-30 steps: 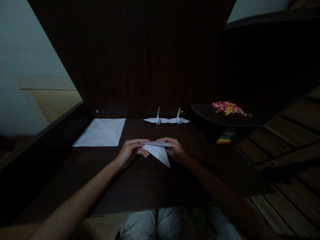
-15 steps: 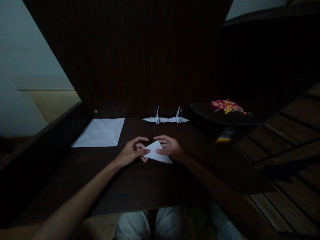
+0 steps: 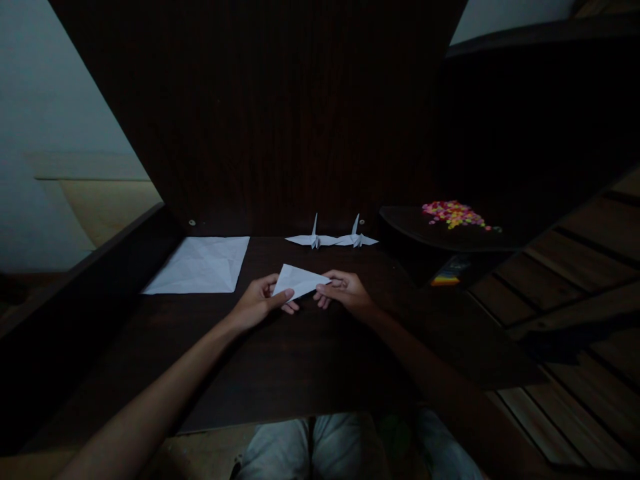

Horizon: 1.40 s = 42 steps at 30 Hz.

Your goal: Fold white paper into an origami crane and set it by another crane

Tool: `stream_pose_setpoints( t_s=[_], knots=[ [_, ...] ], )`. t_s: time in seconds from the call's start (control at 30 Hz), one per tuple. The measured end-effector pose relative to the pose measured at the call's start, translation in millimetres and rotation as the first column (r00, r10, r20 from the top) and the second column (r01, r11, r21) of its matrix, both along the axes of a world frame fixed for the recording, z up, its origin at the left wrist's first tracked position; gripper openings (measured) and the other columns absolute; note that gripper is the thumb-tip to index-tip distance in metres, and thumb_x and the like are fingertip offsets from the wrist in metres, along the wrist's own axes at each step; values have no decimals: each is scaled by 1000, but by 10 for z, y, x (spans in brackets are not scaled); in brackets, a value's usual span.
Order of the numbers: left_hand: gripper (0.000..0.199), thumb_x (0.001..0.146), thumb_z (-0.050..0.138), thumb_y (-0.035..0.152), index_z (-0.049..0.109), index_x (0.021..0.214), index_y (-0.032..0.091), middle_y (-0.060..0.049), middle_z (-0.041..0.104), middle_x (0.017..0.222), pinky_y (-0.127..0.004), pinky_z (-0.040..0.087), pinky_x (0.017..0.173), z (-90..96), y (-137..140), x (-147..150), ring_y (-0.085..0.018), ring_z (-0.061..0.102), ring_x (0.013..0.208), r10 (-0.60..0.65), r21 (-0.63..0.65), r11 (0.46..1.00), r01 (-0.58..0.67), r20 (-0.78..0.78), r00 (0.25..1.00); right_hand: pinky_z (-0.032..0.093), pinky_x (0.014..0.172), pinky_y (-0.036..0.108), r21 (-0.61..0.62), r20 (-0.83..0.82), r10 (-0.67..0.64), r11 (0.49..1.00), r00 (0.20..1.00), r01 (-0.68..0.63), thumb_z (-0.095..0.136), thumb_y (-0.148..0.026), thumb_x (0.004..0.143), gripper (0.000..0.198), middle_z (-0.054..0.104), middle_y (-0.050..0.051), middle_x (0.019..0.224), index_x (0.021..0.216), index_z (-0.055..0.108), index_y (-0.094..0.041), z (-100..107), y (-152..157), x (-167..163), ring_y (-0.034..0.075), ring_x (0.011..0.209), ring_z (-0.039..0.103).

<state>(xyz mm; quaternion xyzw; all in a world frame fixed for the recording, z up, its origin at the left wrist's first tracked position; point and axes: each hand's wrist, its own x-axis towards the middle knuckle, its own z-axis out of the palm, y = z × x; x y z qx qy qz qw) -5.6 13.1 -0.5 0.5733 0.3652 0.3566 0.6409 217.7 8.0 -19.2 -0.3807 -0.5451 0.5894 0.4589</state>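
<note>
A folded white paper [image 3: 299, 281], kite-shaped with a long point to the right, is held between my two hands over the dark table. My left hand [image 3: 263, 297] grips its wide left end, thumb on top and fingers partly hidden beneath. My right hand [image 3: 345, 291] pinches the narrow right tip between thumb and fingers. Beyond the hands, two white origami cranes [image 3: 315, 241] stand side by side with wings touching or nearly so. To the left lies a creased white paper sheet [image 3: 203, 265].
A dark tabletop [image 3: 240, 380] runs under the hands, with a raised side board [image 3: 90, 267] at left and an upright panel behind. On a rounded shelf [image 3: 405, 223] at right sits a heap of small colourful pieces [image 3: 457, 214]. A packet with a yellow-orange edge [image 3: 446, 281] is below it.
The folded paper has turned, so its long point now faces right instead of lower right. My right hand has shifted from its upper face to that tip; my left hand still holds the other end.
</note>
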Motion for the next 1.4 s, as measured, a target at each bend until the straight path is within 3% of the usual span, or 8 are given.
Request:
stream_pose_setpoints(
  t_s=[0.17,0.37,0.53,0.7,0.87,1.07,1.27,1.4],
  knots=[
    [40,73,73,26,55,105,10,-9,72,80,-24,52,54,-12,-10,9,-18,69,65,-31,-19,999,32,42,999,53,48,25,-22,-117,-159,987,980,157,83,-34,60,31,71,5,66,76,67,-12,-3,23,-41,14,51,65],
    [29,72,64,21,59,98,10,-9,72,85,-20,41,42,-42,-42,55,-13,62,52,3,-37,999,-3,-5,1000,55,48,25,-28,-154,-168,986,974,166,85,-32,57,30,71,5,65,73,68,-13,7,-28,-113,14,52,66],
    [30,79,64,36,68,84,7,-6,68,66,-19,33,40,-47,-40,27,-7,46,43,-10,74,997,22,-157,988,56,50,27,-18,-164,-152,988,975,151,85,-33,56,32,72,4,66,72,65,-13,34,-81,-164,15,54,67],
    [35,82,62,42,72,81,9,-4,66,64,-19,36,45,-49,-42,-9,-7,45,46,9,240,969,58,-267,964,56,53,27,53,-155,-149,986,977,159,83,-32,59,32,70,2,68,79,65,-15,26,-98,-171,14,55,65],
    [31,83,63,39,72,76,10,-3,68,68,-20,42,54,-44,-62,-12,-12,56,57,62,400,913,84,-338,939,54,61,26,232,-17,-180,956,983,179,79,-28,64,27,69,3,78,85,67,-16,22,-130,-142,14,68,65],
    [24,86,60,30,72,75,12,-2,64,68,-19,42,56,-58,-43,-19,-12,58,61,86,601,779,177,-383,920,49,59,23,502,231,-309,850,923,159,71,-23,71,23,67,3,78,93,68,-17,30,-195,-95,12,65,61],
    [18,88,57,22,73,94,16,-1,63,68,-20,42,55,-55,-30,-33,-12,56,60,66,666,710,231,-389,919,46,57,24,686,310,-357,725,881,52,68,-23,75,20,65,2,74,95,68,-18,77,-211,-52,12,60,57],
    [28,89,55,20,68,113,19,-2,65,73,-19,43,55,-71,-27,-48,-11,57,60,91,729,643,235,-378,921,47,59,26,675,306,-275,738,911,-3,69,-25,76,24,65,3,77,99,69,-17,129,-209,-45,12,61,56]
  ],
)
